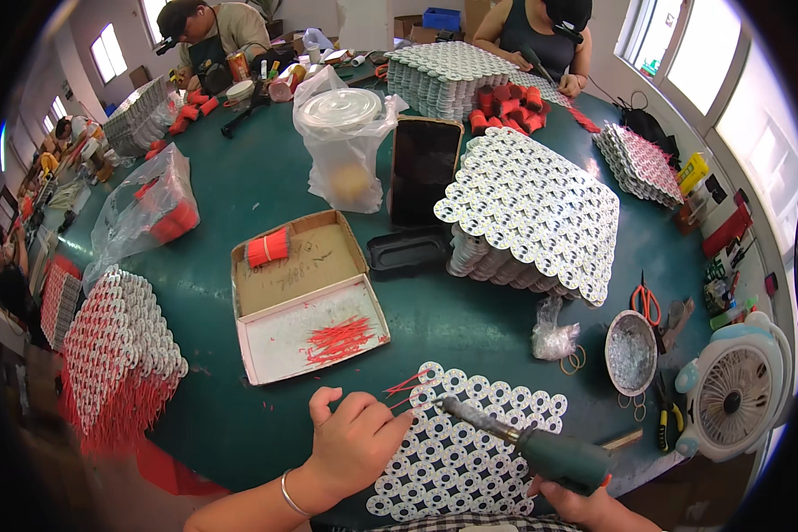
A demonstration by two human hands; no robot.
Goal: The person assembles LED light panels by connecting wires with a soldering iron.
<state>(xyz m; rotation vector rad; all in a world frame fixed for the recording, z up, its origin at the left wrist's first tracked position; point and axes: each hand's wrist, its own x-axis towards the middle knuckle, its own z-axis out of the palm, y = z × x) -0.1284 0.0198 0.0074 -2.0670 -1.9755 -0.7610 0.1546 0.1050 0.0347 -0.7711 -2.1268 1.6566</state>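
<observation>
A panel of joined round white circuit boards (457, 457) lies flat on the bench right before me. My left hand (355, 442), wearing a bracelet, is at its left edge, thumb and finger pinched on a thin red wire (402, 403). Another pair of red wires (408, 384) sticks out from the panel's top left corner. With my right hand (581, 504) I grip a dark green soldering gun (563, 459) by its handle. Its tip reaches the upper left boards, close to my left fingertips; whether it touches is too small to tell.
An open cardboard box (255, 341) holds loose red wires (341, 339) and a red bundle (268, 247). Board stacks stand at right (532, 208) and left (120, 341). A metal bowl (631, 355), pliers (669, 421) and a fan (731, 395) sit rightward. Two people work across the bench.
</observation>
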